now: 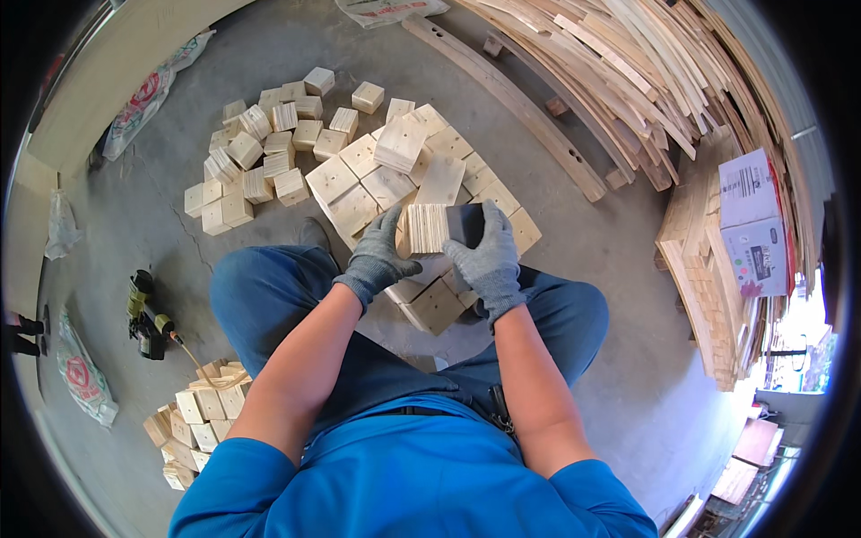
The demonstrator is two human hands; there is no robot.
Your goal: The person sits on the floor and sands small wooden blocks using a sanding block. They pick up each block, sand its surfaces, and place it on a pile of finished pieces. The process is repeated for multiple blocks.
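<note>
Above the pile between my knees, my left hand (381, 254) in a grey glove grips the left side of a wooden block (427, 229) with fine layered edges. My right hand (489, 254), gloved the same way, is closed around a dark grey block-like piece (465, 224) pressed against the wooden block's right side. Whether that piece is an abrasive pad I cannot tell. Beneath both hands lies a large stack of pale wooden blocks (356, 211) set close together. Two loose blocks rest on top, a cube-like block (400, 143) and a longer-looking block (441, 179).
Several loose blocks (278, 143) are heaped at the far left, and another pile (202, 412) sits near left. A cordless power tool (146, 316) lies on the floor left of my knee. Long timber strips (619, 72) and a cardboard box (753, 224) stand to the right.
</note>
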